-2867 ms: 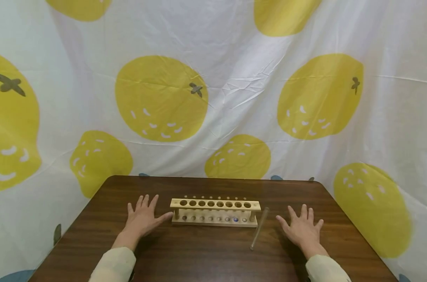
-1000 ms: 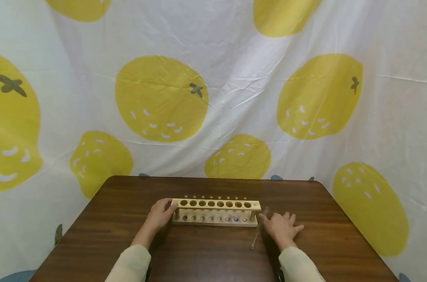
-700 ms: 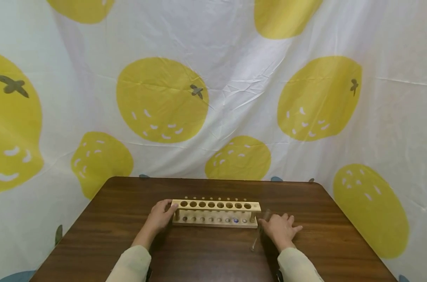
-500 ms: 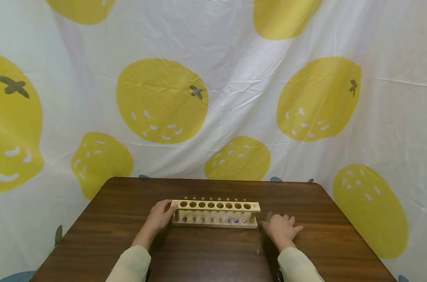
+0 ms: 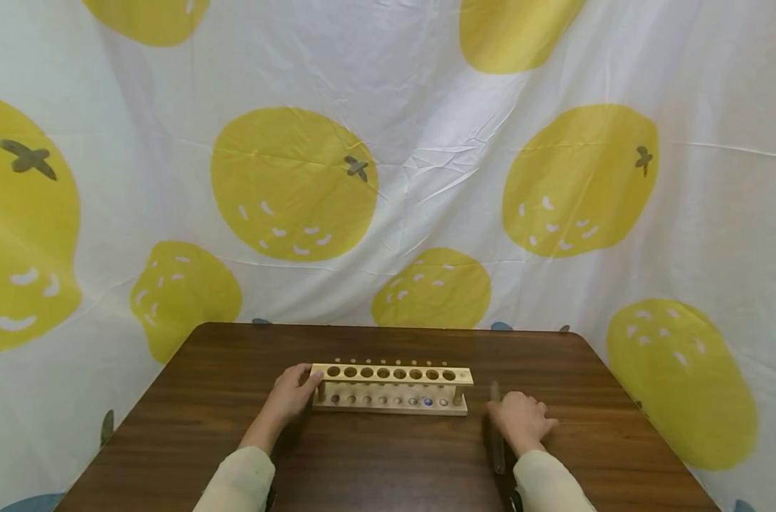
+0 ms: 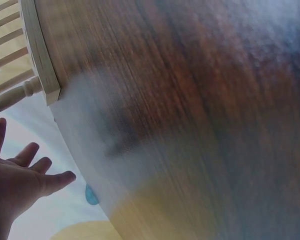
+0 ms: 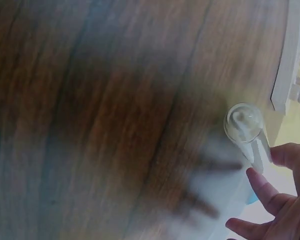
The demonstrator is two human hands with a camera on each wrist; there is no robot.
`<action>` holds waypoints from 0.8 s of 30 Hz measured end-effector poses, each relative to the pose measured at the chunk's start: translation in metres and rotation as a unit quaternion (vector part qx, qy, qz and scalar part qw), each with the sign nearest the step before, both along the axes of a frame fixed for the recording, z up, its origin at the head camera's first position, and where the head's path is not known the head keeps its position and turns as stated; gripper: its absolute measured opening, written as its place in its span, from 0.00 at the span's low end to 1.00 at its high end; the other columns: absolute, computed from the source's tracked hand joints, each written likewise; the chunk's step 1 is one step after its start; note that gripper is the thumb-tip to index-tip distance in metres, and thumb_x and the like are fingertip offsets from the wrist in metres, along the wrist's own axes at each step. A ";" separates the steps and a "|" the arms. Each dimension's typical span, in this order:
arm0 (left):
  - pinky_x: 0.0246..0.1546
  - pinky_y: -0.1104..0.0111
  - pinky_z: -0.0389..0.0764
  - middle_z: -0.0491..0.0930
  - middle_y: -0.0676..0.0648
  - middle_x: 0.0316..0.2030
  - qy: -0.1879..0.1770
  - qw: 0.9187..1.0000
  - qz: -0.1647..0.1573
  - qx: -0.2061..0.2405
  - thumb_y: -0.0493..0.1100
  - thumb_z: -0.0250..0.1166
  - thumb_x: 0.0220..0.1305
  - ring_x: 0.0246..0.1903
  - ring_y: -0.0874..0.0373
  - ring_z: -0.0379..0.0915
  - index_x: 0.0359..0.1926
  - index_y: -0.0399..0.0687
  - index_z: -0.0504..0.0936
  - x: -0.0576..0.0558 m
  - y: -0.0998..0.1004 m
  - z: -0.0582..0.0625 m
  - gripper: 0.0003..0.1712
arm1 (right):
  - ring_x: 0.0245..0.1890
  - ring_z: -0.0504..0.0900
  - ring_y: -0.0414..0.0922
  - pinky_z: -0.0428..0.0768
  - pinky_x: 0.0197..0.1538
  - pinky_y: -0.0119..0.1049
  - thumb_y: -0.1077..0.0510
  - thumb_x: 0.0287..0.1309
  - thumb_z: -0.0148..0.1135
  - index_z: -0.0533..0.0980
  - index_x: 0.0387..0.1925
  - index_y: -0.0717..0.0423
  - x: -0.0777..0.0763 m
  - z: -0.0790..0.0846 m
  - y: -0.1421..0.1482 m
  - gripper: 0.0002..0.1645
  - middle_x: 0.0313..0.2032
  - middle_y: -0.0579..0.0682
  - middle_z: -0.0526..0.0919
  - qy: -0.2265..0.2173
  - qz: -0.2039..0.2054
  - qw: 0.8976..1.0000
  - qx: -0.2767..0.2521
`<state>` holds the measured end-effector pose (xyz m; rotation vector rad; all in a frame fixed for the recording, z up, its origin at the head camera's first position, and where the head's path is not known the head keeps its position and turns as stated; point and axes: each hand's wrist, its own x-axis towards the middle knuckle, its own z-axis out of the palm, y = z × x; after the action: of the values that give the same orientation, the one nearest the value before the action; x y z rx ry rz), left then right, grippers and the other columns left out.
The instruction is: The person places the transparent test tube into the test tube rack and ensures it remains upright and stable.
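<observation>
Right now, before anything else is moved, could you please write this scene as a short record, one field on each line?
Surface: brown wood-grain table
Holder: pale wooden rack with eight round holes
Mark: one blue spot, lower board, second from right
Left grip: left hand, on the rack's left end
Loose item: clear cylindrical tube, right of the rack, apart from it
Right grip: right hand, pinching the tube
Tube lifted: cannot tell
Background: white cloth with yellow lemons

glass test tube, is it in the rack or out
Out: in the head view, the glass test tube is held by the right hand, with a gap between it and the wooden rack.
</observation>
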<state>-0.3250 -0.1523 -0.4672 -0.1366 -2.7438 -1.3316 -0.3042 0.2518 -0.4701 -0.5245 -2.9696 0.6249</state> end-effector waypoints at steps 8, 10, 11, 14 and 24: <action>0.65 0.39 0.58 0.62 0.25 0.66 -0.006 1.000 0.002 0.005 0.50 0.53 0.77 0.67 0.28 0.53 0.65 0.27 0.68 0.000 0.000 -0.002 0.30 | 0.53 0.70 0.73 0.58 0.54 0.77 0.41 0.61 0.56 0.79 0.38 0.72 -0.001 0.007 0.009 0.33 0.46 0.74 0.78 0.025 -0.014 0.999 -0.040; 0.64 0.38 0.59 0.62 0.25 0.66 -0.007 1.000 0.001 0.005 0.50 0.53 0.77 0.67 0.28 0.53 0.65 0.27 0.68 0.000 0.000 -0.002 0.31 | 0.51 0.71 0.72 0.60 0.53 0.76 0.40 0.60 0.56 0.81 0.34 0.69 -0.001 0.010 0.010 0.31 0.45 0.73 0.79 0.035 -0.015 0.998 -0.047; 0.64 0.38 0.59 0.62 0.25 0.66 -0.007 1.000 0.001 0.006 0.50 0.53 0.77 0.67 0.28 0.53 0.65 0.27 0.68 0.000 0.000 -0.002 0.31 | 0.50 0.72 0.72 0.60 0.53 0.75 0.41 0.60 0.55 0.81 0.32 0.67 -0.001 0.012 0.010 0.30 0.44 0.72 0.80 0.042 -0.015 0.998 -0.051; 0.64 0.38 0.59 0.62 0.24 0.66 -0.007 1.000 0.001 0.009 0.50 0.53 0.76 0.67 0.28 0.53 0.65 0.27 0.68 0.000 0.000 -0.002 0.30 | 0.47 0.74 0.70 0.61 0.50 0.73 0.42 0.59 0.55 0.83 0.26 0.60 -0.001 0.018 0.010 0.26 0.41 0.67 0.82 0.067 -0.010 0.996 -0.064; 0.64 0.39 0.60 0.62 0.24 0.66 -0.011 1.000 0.001 0.020 0.50 0.53 0.76 0.67 0.28 0.55 0.65 0.27 0.68 0.000 0.001 -0.001 0.31 | 0.44 0.77 0.63 0.62 0.51 0.69 0.41 0.64 0.54 0.83 0.24 0.55 0.000 0.041 0.008 0.25 0.32 0.55 0.84 0.114 0.003 0.985 -0.130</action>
<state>-0.3251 -0.1513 -0.4681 -0.1161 -2.7310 -1.3954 -0.3038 0.2599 -0.4294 -0.4266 -2.6911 1.0072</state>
